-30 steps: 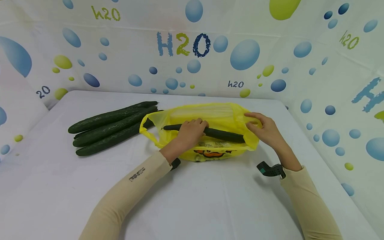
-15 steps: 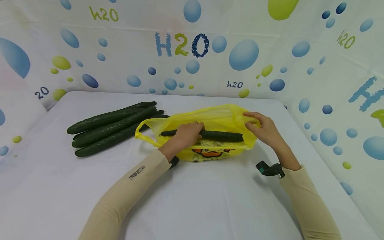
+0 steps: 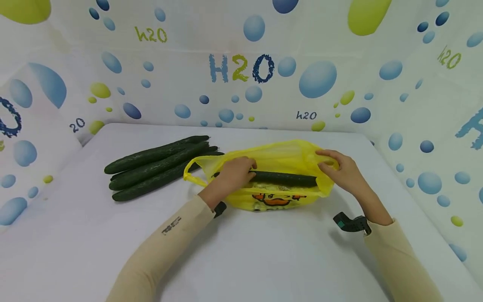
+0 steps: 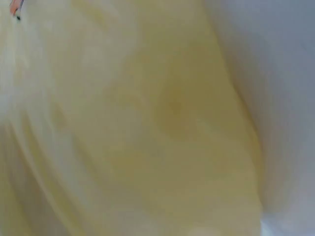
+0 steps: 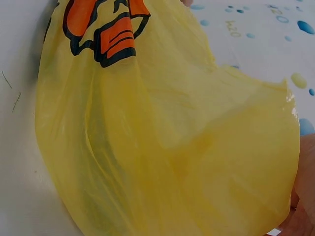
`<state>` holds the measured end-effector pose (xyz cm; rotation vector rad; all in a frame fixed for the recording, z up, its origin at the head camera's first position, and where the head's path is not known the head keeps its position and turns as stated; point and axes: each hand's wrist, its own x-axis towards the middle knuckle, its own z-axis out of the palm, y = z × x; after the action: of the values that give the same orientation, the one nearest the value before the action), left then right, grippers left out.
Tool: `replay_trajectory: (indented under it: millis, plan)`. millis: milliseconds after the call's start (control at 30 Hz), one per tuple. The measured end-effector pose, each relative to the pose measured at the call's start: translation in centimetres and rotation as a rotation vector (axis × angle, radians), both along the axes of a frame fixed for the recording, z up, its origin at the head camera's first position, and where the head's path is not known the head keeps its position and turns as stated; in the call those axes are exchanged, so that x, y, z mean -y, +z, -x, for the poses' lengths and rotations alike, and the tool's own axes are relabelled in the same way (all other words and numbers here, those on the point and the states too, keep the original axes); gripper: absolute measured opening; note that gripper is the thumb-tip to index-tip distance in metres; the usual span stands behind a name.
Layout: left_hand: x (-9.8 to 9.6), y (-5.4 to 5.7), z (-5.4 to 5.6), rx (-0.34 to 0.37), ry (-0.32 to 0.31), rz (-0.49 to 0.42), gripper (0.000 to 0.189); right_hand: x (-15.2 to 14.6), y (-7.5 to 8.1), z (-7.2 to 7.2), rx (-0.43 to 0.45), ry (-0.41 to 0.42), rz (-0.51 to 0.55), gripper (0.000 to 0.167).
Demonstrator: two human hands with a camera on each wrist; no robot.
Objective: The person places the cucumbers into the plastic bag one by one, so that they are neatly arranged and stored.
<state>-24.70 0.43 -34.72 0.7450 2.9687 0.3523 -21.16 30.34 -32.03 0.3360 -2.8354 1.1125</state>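
Observation:
In the head view a yellow plastic bag (image 3: 277,153) lies on its side with its mouth held wide. A long dark green cucumber (image 3: 290,179) rests inside, across the opening. My left hand (image 3: 235,172) reaches in over the near rim and holds the cucumber's left part, thumb on the near side; the palm side is hidden. At the bag's right edge my right hand (image 3: 345,170) pinches the plastic between thumb and fingers. Yellow plastic (image 4: 147,108) fills most of the left wrist view. The right wrist view shows the bag's printed side (image 5: 147,123).
Several cucumbers (image 3: 158,170) lie side by side on the white table (image 3: 264,251), left of the bag, their right tips partly behind its handle (image 3: 192,178). A bubble-printed backdrop (image 3: 241,100) stands behind the table and along its sides.
My left hand has lowered the cucumber deeper into the bag and nearer its front rim. The right hand keeps its hold on the bag's edge. The head view has shifted slightly.

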Motion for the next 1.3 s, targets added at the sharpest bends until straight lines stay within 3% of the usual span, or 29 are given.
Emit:
replay_trajectory:
  millis: [100, 233, 533, 733, 933, 1167, 1300]
  plan:
    - [0.9, 0.1, -0.1, -0.038, 0.032, -0.051, 0.024, -0.1, 0.1, 0.0, -0.012, 0.009, -0.003, 0.042]
    - [2.1, 0.4, -0.5, -0.083, 0.026, -0.11, 0.026, 0.0, 0.0, 0.1, -0.009, 0.01, -0.002, 0.042]
    - [3.8, 1.2, -2.7, -0.205, 0.022, -0.212, 0.028, 0.5, -0.4, 0.0, -0.004, 0.022, 0.006, 0.042]
    - [4.5, 1.7, -3.3, -0.289, -0.019, -0.273, 0.028, 0.4, -0.2, 0.1, -0.005, 0.017, -0.008, 0.041]
    - [5.3, 1.5, -3.5, -0.347, -0.072, -0.307, 0.026, 0.1, -0.1, 0.1, 0.003, 0.0, -0.017, 0.042]
    - [7.4, 1.8, -4.0, -0.5, -0.134, -0.379, 0.024, 0.1, -0.3, 0.1, 0.013, 0.006, -0.005, 0.043]
    - [8.7, 2.5, -4.1, -0.532, -0.133, -0.403, 0.027, 0.1, -0.3, 0.1, -0.006, 0.008, -0.011, 0.042]
